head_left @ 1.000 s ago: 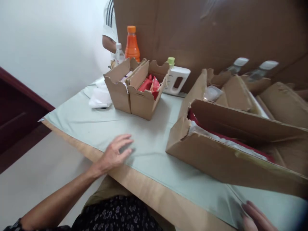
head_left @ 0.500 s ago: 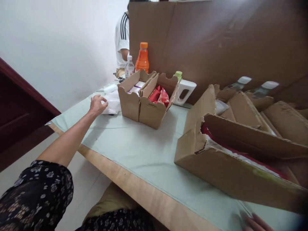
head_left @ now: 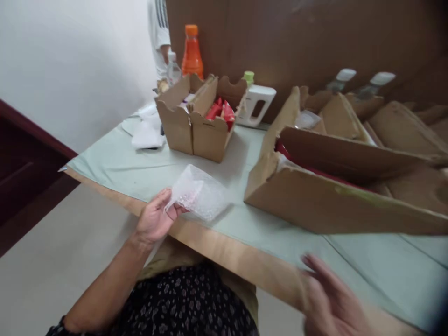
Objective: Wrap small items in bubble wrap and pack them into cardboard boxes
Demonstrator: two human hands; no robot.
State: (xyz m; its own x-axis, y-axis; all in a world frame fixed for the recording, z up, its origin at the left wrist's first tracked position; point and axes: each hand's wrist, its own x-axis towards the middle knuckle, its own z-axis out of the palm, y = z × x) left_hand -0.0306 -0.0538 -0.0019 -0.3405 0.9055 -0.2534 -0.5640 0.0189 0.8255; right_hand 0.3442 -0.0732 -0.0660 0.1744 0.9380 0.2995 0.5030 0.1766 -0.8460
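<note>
A clear bubble-wrap bag [head_left: 205, 193] is in my left hand [head_left: 157, 214], pinched at its near left corner between thumb and fingers. The bag sits just above the pale green cloth near the table's front edge; what looks faintly pink shows through it. My right hand [head_left: 329, 298], smeared by motion, is at the lower right over the table edge, thumb and fingers apart with nothing in them. More white plastic bags [head_left: 149, 133] lie at the far left of the table, beside the small cardboard boxes.
Two small cardboard boxes [head_left: 191, 135] hold red packets and other packs. Behind them stand an orange bottle [head_left: 192, 53], a clear bottle [head_left: 173, 70] and a white jug [head_left: 257, 105]. Large divided cardboard boxes [head_left: 332, 200] fill the right. A person's sleeve [head_left: 161, 28] shows beyond the cardboard partition.
My left hand has come back from the pile of plastic bags to the table's front edge, now with a bubble-wrap bag in it. My right hand has moved up and left into view.
</note>
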